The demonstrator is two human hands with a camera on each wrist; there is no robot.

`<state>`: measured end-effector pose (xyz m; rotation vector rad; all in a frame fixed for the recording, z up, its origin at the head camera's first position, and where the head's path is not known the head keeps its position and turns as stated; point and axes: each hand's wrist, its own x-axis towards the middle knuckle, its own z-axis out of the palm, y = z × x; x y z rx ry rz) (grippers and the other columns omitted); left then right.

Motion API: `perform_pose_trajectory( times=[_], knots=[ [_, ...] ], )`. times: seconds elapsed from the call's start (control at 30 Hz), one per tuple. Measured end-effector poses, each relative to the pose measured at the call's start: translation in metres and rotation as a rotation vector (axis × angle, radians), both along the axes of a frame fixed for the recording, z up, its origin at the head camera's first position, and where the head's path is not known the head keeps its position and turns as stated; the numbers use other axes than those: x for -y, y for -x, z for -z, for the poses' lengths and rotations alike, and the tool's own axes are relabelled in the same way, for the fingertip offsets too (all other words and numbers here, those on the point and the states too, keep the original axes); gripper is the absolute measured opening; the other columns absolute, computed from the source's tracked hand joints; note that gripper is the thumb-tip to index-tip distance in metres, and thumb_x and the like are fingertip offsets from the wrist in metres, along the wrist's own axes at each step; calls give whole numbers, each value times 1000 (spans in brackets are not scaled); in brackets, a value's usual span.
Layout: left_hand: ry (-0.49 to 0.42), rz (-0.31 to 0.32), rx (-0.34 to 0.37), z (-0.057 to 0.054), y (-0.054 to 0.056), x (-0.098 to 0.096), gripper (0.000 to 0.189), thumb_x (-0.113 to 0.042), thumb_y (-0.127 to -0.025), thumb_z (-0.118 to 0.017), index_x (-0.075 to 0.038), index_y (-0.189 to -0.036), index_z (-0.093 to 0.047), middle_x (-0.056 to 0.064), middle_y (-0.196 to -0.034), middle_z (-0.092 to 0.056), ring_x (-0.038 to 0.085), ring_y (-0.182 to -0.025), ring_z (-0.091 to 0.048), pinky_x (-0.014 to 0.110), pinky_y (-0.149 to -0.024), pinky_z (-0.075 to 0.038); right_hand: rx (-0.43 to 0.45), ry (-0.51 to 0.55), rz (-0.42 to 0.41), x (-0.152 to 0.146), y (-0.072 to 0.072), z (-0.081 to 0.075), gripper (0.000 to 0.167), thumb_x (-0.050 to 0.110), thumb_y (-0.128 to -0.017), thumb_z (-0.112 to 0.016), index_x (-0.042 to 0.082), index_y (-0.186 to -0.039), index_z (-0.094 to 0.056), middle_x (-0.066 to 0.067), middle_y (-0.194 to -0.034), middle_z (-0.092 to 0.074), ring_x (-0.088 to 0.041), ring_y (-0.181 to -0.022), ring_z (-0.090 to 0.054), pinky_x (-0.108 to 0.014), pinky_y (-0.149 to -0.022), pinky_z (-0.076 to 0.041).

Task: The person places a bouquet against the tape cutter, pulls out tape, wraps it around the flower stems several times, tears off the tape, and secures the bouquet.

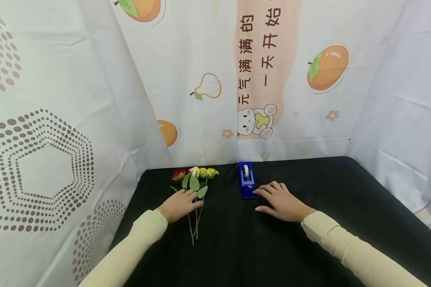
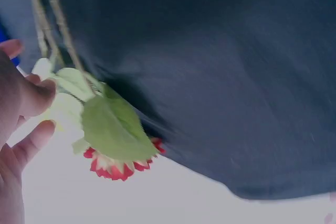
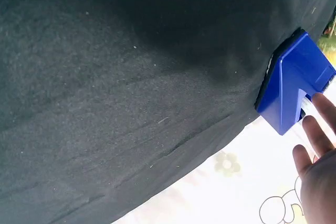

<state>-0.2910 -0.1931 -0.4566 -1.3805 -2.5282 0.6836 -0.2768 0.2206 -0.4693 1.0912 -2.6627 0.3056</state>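
Artificial flowers lie on the black cloth at the left: a red flower [image 1: 179, 175], a white flower [image 1: 194, 171] and yellow flowers [image 1: 211, 173], with green leaves and thin stems [image 1: 196, 223] toward the near side. My left hand [image 1: 179, 205] is over the upper stems, fingers relaxed and thumb apart. In the left wrist view its fingers are beside the leaves [image 2: 113, 129]. A blue tape dispenser [image 1: 246, 187] with a tape roll stands right of the flowers. My right hand [image 1: 281, 202] has its fingers loosely extended, fingertips right at the dispenser's near right edge.
Black cloth [image 1: 230, 247] covers the table, whose far edge meets a white printed curtain [image 1: 208, 127] with fruit, a cartoon bear and writing. More white curtain [image 1: 50, 167] hangs along the left side, and another sheet [image 1: 398, 119] on the right.
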Motion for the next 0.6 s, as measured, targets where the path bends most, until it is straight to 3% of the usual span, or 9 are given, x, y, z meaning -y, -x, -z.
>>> perform_pose_trajectory(
  times=[0.13, 0.3, 0.4, 0.6],
  knots=[
    [101, 27, -95, 14, -4, 10, 76, -12, -91, -80, -30, -156, -45, 3, -125, -60, 19, -109, -57, 33, -83, -50, -28, 4, 2, 0, -4, 6, 55, 49, -99, -65, 13, -141, -62, -5, -134, -62, -25, -118, -48, -52, -97, -38],
    [140, 56, -192, 31, -4, 11, 74, -18, -91, -80, -23, -156, -46, 3, -123, -60, 19, -109, -57, 31, -80, -50, -43, 9, 2, -6, -2, 13, 52, 46, -99, -67, 13, -138, -64, -5, -131, -63, -25, -116, -49, -51, -96, -39],
    [145, 55, -192, 37, -5, 10, 71, -18, -91, -81, -18, -155, -48, 7, -126, -60, 21, -112, -59, 31, -81, -53, -53, 16, -15, -9, 0, 18, 49, 45, -99, -67, 12, -136, -65, -6, -130, -63, -25, -113, -50, -50, -93, -40],
    [94, 58, -153, 40, -2, 4, 70, -13, -94, -77, -21, -156, -46, 5, -117, -60, 19, -105, -57, 28, -76, -51, -71, 35, -20, -14, 2, 26, 45, 40, -98, -70, 13, -134, -66, -6, -128, -63, -25, -111, -51, -49, -91, -41]
  ],
)
